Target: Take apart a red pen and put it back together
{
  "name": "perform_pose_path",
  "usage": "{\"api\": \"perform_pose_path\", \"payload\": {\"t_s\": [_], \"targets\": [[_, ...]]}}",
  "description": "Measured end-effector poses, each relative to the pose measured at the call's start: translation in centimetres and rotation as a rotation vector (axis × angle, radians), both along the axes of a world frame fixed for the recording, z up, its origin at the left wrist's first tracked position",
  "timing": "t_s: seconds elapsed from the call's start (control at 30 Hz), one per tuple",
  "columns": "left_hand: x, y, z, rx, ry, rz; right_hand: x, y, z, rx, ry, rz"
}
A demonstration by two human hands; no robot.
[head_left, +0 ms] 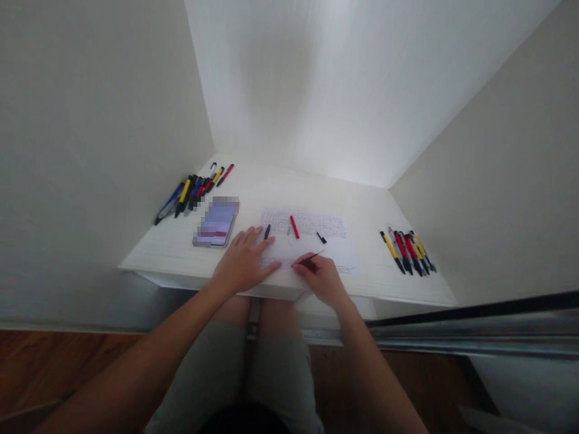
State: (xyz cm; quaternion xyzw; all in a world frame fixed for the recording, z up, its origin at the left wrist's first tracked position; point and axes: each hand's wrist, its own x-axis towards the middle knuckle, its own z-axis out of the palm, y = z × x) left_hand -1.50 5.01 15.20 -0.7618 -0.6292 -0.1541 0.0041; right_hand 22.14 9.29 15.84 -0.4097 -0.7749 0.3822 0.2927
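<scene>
A written-on sheet of paper [335, 250] lies at the front of the white desk. My left hand [244, 259] rests flat on its left side, fingers spread, close to a small black pen grip [267, 231]. Pinched in my right hand [319, 274] is a thin pen refill [316, 255], its tip down at the paper's lower lines. A red pen barrel [294, 227] and a black pen top with a clip [321, 237] lie loose on the upper part of the sheet. Beside the barrel is a tiny thin piece, perhaps a spring, too small to make out.
A phone [219, 220] lies left of the paper. Several pens [195, 190] are gathered at the desk's left edge, and another group of pens [409, 253] lies at the right. Walls enclose the desk [362, 208] at the back and both sides.
</scene>
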Motion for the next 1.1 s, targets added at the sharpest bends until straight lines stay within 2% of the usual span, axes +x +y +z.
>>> {"api": "perform_pose_path", "payload": {"t_s": [0.13,0.37,0.93,1.1], "targets": [[0.18,-0.22,0.28,0.008,-0.019,0.010,-0.15,0.04,0.07,0.033,-0.045,0.003],[0.30,-0.38,0.92,-0.027,-0.043,0.015,0.02,-0.04,0.17,0.000,-0.040,-0.013],[0.08,0.03,0.20,-0.021,-0.011,0.005,-0.25,-0.46,0.55,0.094,-0.100,-0.007],[0.11,-0.06,0.58,-0.045,-0.002,0.014,-0.32,-0.31,0.37,0.079,-0.085,0.005]]}}
